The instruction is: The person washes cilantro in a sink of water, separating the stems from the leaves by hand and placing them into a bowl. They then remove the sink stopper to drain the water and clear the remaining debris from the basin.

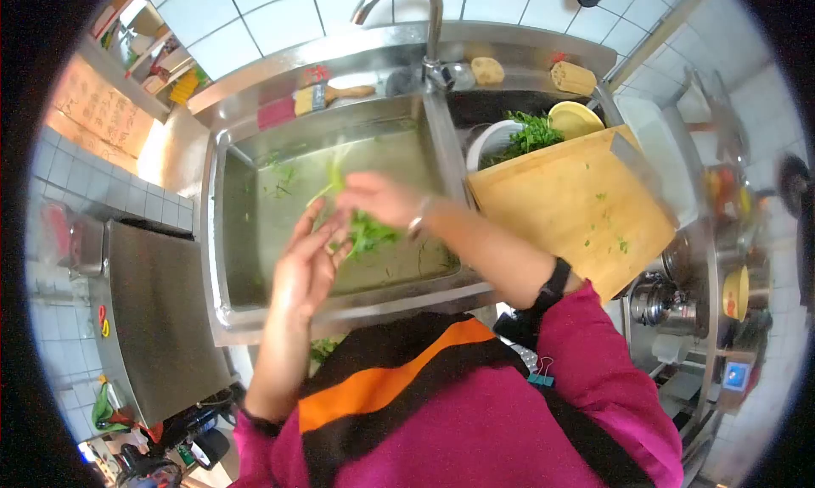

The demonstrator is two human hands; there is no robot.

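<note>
Leafy green stalks with thin pale stems (pixel 368 233) are held over the large stainless-steel sink basin (pixel 210 250), bunched between the two bare hands. The right hand (pixel 382 201) has its fingertips pinched on the stems from above, probably to steady them while the leaves hang loose. The left hand (pixel 299 272) comes in palm up, its fingers loosely curled at the near side; from here, motion blur hides whether they grip or merely prop the bunch. Working over the basin presumably lets drips and loose bits fall into the cloudy water, where small green scraps (pixel 278 179) lie scattered.

Just beside, a pale wooden cutting board (pixel 543 201) rests across the second basin, seemingly using it as a support, with leaf fragments on top. Behind its far edge, a white round bowl (pixel 486 145) contains more chopped-looking greens (pixel 535 135), next to a shallow yellow bowl (pixel 576 120), both within the right arm's reach. The curved chrome faucet (pixel 436 21) stands at the back, between the basins, likely so it can serve either one
</note>
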